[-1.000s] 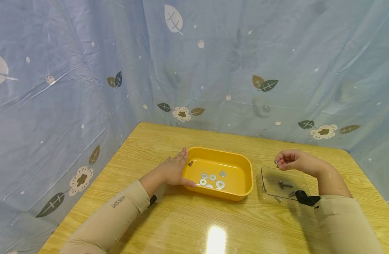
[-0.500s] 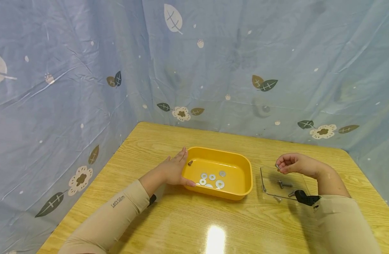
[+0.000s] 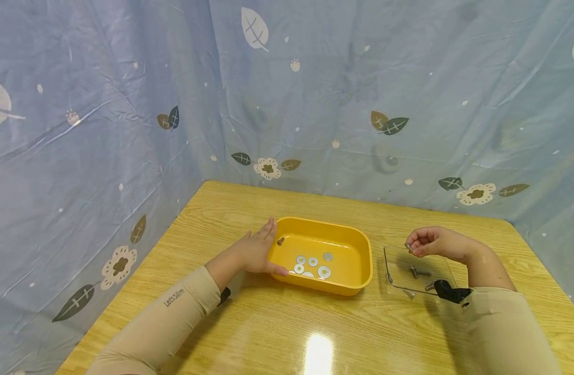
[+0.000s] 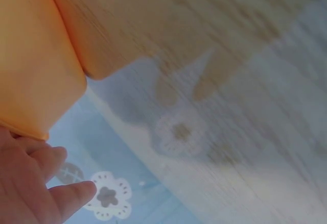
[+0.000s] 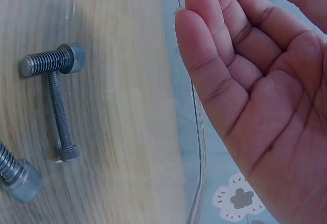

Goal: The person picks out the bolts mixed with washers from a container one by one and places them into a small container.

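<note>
A yellow tray (image 3: 331,225) stands mid-table, with several flat washers (image 3: 324,272) and one small dark screw (image 3: 281,241) inside. My left hand (image 3: 255,253) rests on its left end, fingers fairly straight along the rim and thumb over the front edge. Above a clear plastic box (image 3: 386,265), my right hand (image 3: 443,244) pinches a small grey metal bolt (image 3: 410,247) between thumb and fingertips. The fingers partly cover that bolt, and it is hidden in the right wrist view. Socket-head bolts (image 5: 60,117) lie in the clear box, two of them crossed.
The wooden table (image 3: 249,333) ends at a blue patterned curtain (image 3: 315,104) on its back and left sides. A gap of tabletop separates the yellow tray from the clear box. A black strap device (image 3: 448,291) sits at the right wrist.
The right hand has shifted very slightly, and the bolt in its fingertips has turned a little. The left hand and the yellow tray have stayed put.
</note>
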{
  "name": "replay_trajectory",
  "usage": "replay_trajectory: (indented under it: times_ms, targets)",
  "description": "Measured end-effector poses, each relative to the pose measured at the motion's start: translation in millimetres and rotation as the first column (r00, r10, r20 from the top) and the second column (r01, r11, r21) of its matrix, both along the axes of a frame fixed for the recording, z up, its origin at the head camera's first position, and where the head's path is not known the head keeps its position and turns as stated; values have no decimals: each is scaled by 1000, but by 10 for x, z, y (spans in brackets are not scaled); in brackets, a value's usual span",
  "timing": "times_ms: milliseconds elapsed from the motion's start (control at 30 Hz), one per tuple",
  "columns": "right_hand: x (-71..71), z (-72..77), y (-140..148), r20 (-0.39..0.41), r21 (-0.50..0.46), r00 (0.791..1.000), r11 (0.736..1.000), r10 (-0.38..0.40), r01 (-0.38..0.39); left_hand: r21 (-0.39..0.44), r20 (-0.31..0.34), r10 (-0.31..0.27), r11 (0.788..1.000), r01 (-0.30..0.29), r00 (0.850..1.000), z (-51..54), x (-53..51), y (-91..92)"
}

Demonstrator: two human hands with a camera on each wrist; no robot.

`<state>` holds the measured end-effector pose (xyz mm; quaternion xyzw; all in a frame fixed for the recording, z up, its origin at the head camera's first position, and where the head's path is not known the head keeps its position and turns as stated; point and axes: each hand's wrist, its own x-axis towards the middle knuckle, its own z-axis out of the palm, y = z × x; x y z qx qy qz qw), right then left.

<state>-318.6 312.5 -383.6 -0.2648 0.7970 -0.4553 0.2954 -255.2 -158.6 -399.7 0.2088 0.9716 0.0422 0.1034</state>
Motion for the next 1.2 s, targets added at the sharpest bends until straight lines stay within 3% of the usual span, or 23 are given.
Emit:
replay_trajectory:
  times_ms: [900,1200]
  targets:
    - [-13,11,-12,0,3,1000,1000,19,-19,7,-6,-1,1000,1,1000,-20,-10,-2]
    - [6,274,-224,-150,58,986,995,-77,87,4,-13,-6,1000,6,1000,-36,-24,-4]
